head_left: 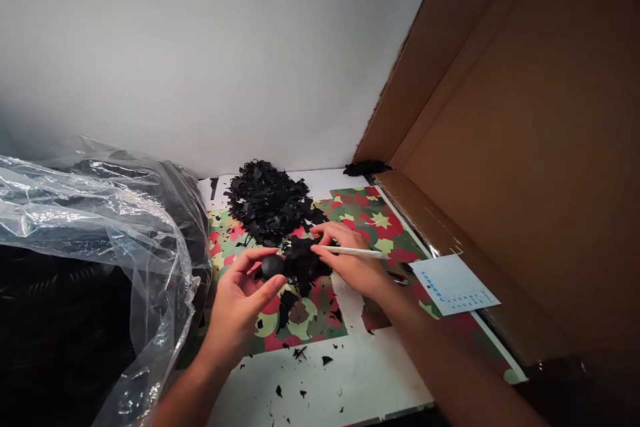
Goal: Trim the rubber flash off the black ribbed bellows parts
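Note:
My left hand (243, 287) grips a small black rounded piece (273, 266), smooth and dome-like, between thumb and fingers. Opposite it, my right hand (350, 257) is closed on a thin white stick-like tool (353, 251) that lies across the fingers, its far end pointing right. Whether the right fingertips also pinch a black scrap cannot be made out. Between the hands lies a small heap of black scraps (305, 263). Just behind it rises a larger pile of curled black trimmings (267, 200).
A clear plastic bag (165, 267) of black items stands at left. The camouflage-patterned sheet (295, 320) carries loose black bits. At right are a printed card (455, 285) and a tall cardboard box wall (525, 147). A black clump (367, 167) lies in the back corner.

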Motion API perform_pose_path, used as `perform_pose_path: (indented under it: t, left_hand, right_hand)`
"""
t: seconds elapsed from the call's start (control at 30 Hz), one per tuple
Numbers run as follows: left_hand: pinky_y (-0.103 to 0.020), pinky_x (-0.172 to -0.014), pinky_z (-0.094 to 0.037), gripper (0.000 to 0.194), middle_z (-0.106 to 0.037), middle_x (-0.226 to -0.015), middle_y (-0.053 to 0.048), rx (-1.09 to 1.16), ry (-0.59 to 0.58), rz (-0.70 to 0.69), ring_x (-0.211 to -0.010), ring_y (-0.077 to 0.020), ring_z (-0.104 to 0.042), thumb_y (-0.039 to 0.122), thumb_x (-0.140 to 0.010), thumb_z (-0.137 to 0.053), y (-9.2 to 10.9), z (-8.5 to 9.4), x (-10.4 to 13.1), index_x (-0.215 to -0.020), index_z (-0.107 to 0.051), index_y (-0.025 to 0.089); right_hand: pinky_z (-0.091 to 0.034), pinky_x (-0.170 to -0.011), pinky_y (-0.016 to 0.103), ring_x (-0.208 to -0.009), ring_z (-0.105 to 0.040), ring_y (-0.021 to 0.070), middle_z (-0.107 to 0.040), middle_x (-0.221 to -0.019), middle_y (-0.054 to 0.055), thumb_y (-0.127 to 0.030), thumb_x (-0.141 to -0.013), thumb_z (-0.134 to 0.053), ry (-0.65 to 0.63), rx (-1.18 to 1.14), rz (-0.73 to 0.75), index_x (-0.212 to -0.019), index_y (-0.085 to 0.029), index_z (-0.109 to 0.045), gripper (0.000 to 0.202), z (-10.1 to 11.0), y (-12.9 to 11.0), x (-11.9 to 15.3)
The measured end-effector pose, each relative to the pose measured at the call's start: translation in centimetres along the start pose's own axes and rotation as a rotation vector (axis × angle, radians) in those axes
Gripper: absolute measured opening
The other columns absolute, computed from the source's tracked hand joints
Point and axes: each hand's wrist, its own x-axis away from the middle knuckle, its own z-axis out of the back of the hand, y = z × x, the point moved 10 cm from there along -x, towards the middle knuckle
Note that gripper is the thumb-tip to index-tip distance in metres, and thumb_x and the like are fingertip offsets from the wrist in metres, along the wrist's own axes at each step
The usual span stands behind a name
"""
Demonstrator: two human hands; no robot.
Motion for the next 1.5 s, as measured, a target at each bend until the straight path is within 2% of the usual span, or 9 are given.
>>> perform_pose_path:
  t: [0.1,0.2,0.37,0.5,0.7,0.87,1.1,1.33,1.5]
  left_hand:
    - [-0.022,-0.075,-0.057,0.039,-0.072,-0.092,-0.003,0.068,0.004,0.068,-0.081,-0.0149,-0.066,0.039,-0.067,-0.093,-0.9,-0.1,-0.1,-0.098,-0.078,0.021]
    - [-0.026,-0.079,-0.059,0.039,-0.072,-0.094,-0.004,0.073,-0.001,0.098,-0.083,-0.0163,-0.066,0.043,-0.069,-0.091,-1.4,-0.2,-0.1,-0.099,-0.077,0.022]
    - [-0.024,-0.078,-0.056,0.038,-0.074,-0.100,-0.006,-0.001,-0.017,0.071,-0.091,-0.0187,-0.066,0.045,-0.074,-0.088,-1.3,-0.3,0.0,-0.102,-0.078,0.022]
    - [-0.027,-0.082,-0.056,0.034,-0.074,-0.099,-0.006,-0.059,-0.045,-0.015,-0.092,-0.0205,-0.069,0.042,-0.076,-0.086,-0.4,-0.7,0.1,-0.101,-0.077,0.022]
    - [-0.038,-0.089,-0.058,0.037,-0.073,-0.113,-0.008,-0.541,-0.136,-0.253,-0.102,-0.0263,-0.070,0.029,-0.083,-0.074,1.2,-2.1,0.3,-0.120,-0.071,0.025]
    - [-0.037,-0.082,-0.056,0.019,-0.074,-0.105,-0.007,-0.823,-0.247,-0.351,-0.095,-0.0271,-0.069,0.024,-0.087,-0.065,1.7,-3.2,0.4,-0.104,-0.073,0.026]
    - [-0.033,-0.074,-0.049,0.012,-0.071,-0.087,-0.005,-0.682,-0.154,-0.382,-0.082,-0.0253,-0.064,0.033,-0.092,-0.062,3.9,-2.9,0.9,-0.089,-0.071,0.025]
    - [-0.028,-0.063,-0.041,0.046,-0.057,-0.068,0.000,-0.334,0.043,-0.178,-0.066,-0.0178,-0.049,0.062,-0.093,-0.059,2.1,-1.7,0.8,-0.072,-0.062,0.022]
    - [-0.025,-0.068,-0.046,0.052,-0.060,-0.072,0.001,0.020,0.297,-0.153,-0.070,-0.0155,-0.054,0.072,-0.082,-0.069,1.9,0.3,0.3,-0.074,-0.064,0.021]
  right_hand:
    - [-0.049,-0.100,0.044,-0.118,-0.066,0.0274,-0.073,-0.120,0.008,-0.028,-0.090,-0.062,0.004,-0.276,0.092,-0.071,-0.023,-0.051,0.023,-0.2,-1.7,0.8]
    - [-0.052,-0.098,0.041,-0.114,-0.068,0.0229,-0.073,-0.118,0.007,-0.026,-0.099,-0.051,0.071,-0.430,0.166,-0.094,-0.025,-0.061,0.012,-0.1,-3.1,1.9]
    - [-0.055,-0.093,0.039,-0.109,-0.067,0.0227,-0.070,-0.117,0.010,-0.028,-0.105,-0.048,0.014,-0.220,0.354,-0.119,-0.024,-0.066,0.023,-1.5,-5.7,2.8]
    - [-0.056,-0.084,0.038,-0.096,-0.069,0.0231,-0.073,-0.104,0.007,-0.027,-0.097,-0.067,0.012,-0.161,0.411,-0.103,-0.024,-0.070,0.007,-2.3,-6.0,2.8]
    - [-0.043,-0.078,0.035,-0.077,-0.057,0.0189,-0.067,-0.082,0.003,-0.017,-0.100,-0.058,0.102,0.223,0.544,-0.078,-0.021,-0.061,0.023,-2.5,-7.2,3.7]
    - [-0.035,-0.073,0.034,-0.075,-0.047,0.0198,-0.063,-0.082,0.003,-0.002,-0.095,-0.048,-0.003,0.498,0.704,-0.081,-0.020,-0.058,0.025,-4.4,-8.2,4.4]
    - [-0.032,-0.072,0.034,-0.072,-0.046,0.0184,-0.058,-0.078,0.001,-0.008,-0.094,-0.049,-0.021,0.325,0.688,-0.076,-0.022,-0.049,0.022,-3.7,-8.9,4.4]
    - [-0.030,-0.070,0.034,-0.072,-0.044,0.0195,-0.054,-0.076,0.002,-0.002,-0.088,-0.043,0.052,0.320,0.830,-0.078,-0.021,-0.050,0.023,-3.8,-11.9,6.4]
    - [-0.030,-0.071,0.035,-0.075,-0.045,0.0214,-0.054,-0.080,0.005,-0.002,-0.087,-0.043,-0.016,0.408,0.810,-0.081,-0.020,-0.052,0.022,-5.0,-11.2,6.9]
